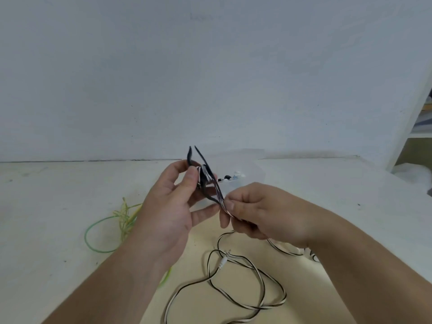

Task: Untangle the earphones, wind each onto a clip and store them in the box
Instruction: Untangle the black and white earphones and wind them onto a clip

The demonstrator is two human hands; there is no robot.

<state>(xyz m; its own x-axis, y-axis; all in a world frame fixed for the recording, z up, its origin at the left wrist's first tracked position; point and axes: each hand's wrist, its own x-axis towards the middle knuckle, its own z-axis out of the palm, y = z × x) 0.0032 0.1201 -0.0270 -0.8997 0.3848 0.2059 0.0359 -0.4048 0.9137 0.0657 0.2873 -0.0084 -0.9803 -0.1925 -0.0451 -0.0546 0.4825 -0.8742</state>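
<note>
My left hand (173, 206) holds a black clip (203, 177) upright above the table, thumb and fingers pinching it, with a few turns of black-and-white earphone cable wound on it. My right hand (252, 211) pinches that same cable (236, 277) just right of the clip; the rest of it trails down in loose loops on the table, its white jack plug (223, 260) lying free. A green-yellow earphone cable (102, 230) lies tangled at the left, partly hidden by my left forearm. A clear plastic box (243, 174) stands behind my hands.
Small black and white items (231, 177) show inside the box. A white wall rises behind the table's far edge. At the far right stands a white shelf unit (418, 127). A pale table surface (46, 206) spreads left of the cables.
</note>
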